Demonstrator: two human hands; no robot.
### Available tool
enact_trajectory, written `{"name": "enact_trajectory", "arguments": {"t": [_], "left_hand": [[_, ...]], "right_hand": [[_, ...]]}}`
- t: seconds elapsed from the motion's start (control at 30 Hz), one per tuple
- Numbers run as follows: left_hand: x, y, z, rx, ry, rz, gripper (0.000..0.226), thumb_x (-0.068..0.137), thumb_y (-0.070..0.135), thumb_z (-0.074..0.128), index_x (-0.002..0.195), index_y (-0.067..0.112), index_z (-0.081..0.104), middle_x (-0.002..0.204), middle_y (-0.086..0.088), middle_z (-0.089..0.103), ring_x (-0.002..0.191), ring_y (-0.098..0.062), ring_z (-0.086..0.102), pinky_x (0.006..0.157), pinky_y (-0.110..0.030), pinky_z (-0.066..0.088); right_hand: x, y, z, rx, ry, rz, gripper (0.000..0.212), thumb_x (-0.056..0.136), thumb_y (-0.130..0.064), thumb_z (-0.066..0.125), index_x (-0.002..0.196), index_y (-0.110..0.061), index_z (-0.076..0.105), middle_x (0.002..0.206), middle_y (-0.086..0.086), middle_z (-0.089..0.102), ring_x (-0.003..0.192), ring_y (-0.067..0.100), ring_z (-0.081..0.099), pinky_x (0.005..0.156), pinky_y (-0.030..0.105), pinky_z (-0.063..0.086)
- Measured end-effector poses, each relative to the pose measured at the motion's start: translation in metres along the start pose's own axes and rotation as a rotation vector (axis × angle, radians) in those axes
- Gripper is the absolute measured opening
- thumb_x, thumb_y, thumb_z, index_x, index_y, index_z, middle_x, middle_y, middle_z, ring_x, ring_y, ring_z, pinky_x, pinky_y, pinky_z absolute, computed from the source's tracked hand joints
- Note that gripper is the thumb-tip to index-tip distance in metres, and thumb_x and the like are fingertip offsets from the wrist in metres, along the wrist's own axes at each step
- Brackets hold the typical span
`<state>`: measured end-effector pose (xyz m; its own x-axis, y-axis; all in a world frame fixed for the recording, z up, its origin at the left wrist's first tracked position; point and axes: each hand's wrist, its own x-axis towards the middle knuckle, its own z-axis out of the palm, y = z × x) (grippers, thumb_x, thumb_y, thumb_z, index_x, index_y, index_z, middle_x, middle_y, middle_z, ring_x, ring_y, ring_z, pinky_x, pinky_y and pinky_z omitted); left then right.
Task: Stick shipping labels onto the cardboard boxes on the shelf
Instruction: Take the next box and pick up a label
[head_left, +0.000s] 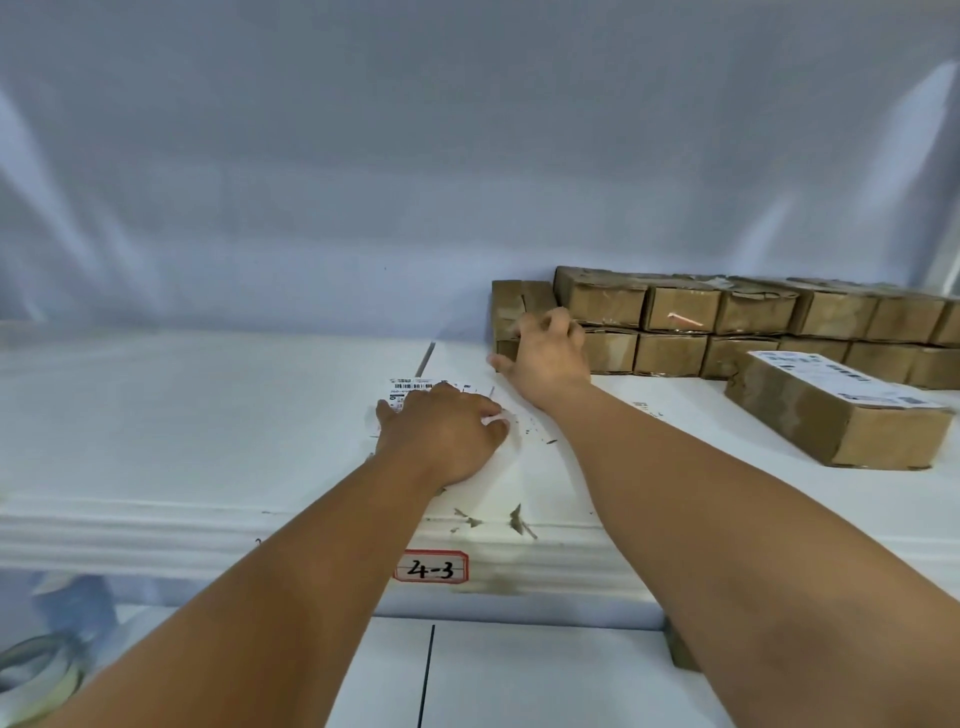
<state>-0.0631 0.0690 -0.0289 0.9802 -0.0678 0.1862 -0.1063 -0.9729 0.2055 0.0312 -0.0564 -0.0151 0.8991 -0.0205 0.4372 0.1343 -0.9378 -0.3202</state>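
Head view: left hand (441, 431) curls over, pinching shipping labels (410, 387) lying on the shelf (156, 415). Right hand (545, 353) grips the end box (511, 304) of the stacked cardboard boxes (727, 322). Suggest: slide it out level, keeping neighbours undisturbed, clear of labelled box (831, 410).

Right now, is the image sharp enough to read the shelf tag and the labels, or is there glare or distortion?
Head view: the shelf tag reads 4-3 sharply; print on the label sheet and the labelled box is too small and soft to read; the wide lens bows the shelf edge; pale glare streaks cross the backdrop sheet.
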Motion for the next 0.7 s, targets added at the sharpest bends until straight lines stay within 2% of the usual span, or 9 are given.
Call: {"name": "enact_trajectory", "arguments": {"t": [0.17, 0.33, 0.4, 0.5, 0.63, 0.7], "left_hand": [[0.001, 0.0, 0.001, 0.005, -0.01, -0.012, 0.042, 0.091, 0.063, 0.03, 0.127, 0.05, 0.047, 0.14, 0.004, 0.044, 0.128, -0.026, 0.04, 0.106, -0.051, 0.026], [0.0, -0.001, 0.004, -0.095, 0.072, 0.038, 0.037, 0.089, 0.056, 0.038, 0.106, 0.031, 0.06, 0.116, -0.001, 0.058, 0.11, -0.026, 0.052, 0.096, -0.046, 0.041], [-0.003, 0.0, 0.002, -0.1, 0.129, 0.005, 0.04, 0.091, 0.053, 0.039, 0.116, 0.028, 0.056, 0.12, -0.003, 0.056, 0.113, -0.027, 0.05, 0.096, -0.044, 0.041], [-0.007, 0.001, -0.002, -0.063, 0.189, -0.153, 0.044, 0.09, 0.049, 0.041, 0.126, 0.025, 0.048, 0.124, -0.003, 0.051, 0.117, -0.029, 0.047, 0.098, -0.042, 0.036], [-0.008, 0.001, -0.003, -0.075, 0.167, -0.163, 0.04, 0.087, 0.041, 0.047, 0.124, 0.025, 0.049, 0.121, 0.001, 0.055, 0.11, -0.024, 0.051, 0.079, -0.03, 0.037], [-0.008, 0.001, -0.004, -0.057, 0.164, -0.15, 0.035, 0.089, 0.04, 0.045, 0.12, 0.026, 0.054, 0.118, 0.003, 0.057, 0.107, -0.022, 0.053, 0.074, -0.027, 0.035]], "right_hand": [[0.002, -0.007, 0.004, -0.061, 0.005, 0.033, 0.068, 0.09, -0.051, 0.055, 0.144, -0.022, 0.026, 0.142, 0.019, 0.029, 0.135, 0.04, 0.021, 0.109, 0.048, 0.023], [0.007, -0.012, 0.004, -0.14, -0.015, 0.013, 0.069, 0.09, -0.052, 0.054, 0.141, -0.013, 0.026, 0.141, 0.016, 0.033, 0.134, 0.043, 0.026, 0.109, 0.048, 0.025], [0.01, -0.017, 0.004, -0.161, -0.023, 0.019, 0.068, 0.091, -0.05, 0.053, 0.14, -0.011, 0.026, 0.14, 0.015, 0.033, 0.132, 0.044, 0.028, 0.106, 0.049, 0.032], [0.011, -0.016, 0.005, -0.143, 0.063, 0.019, 0.057, 0.092, -0.045, 0.054, 0.132, -0.009, 0.035, 0.133, 0.013, 0.039, 0.126, 0.039, 0.034, 0.096, 0.044, 0.04], [0.008, -0.015, 0.005, -0.131, 0.161, 0.02, 0.045, 0.092, -0.039, 0.054, 0.124, -0.009, 0.043, 0.127, 0.012, 0.043, 0.121, 0.035, 0.037, 0.096, 0.045, 0.034], [0.008, -0.014, 0.005, -0.161, 0.168, 0.014, 0.049, 0.091, -0.044, 0.052, 0.125, -0.01, 0.042, 0.127, 0.011, 0.044, 0.12, 0.034, 0.039, 0.097, 0.046, 0.032]]}}
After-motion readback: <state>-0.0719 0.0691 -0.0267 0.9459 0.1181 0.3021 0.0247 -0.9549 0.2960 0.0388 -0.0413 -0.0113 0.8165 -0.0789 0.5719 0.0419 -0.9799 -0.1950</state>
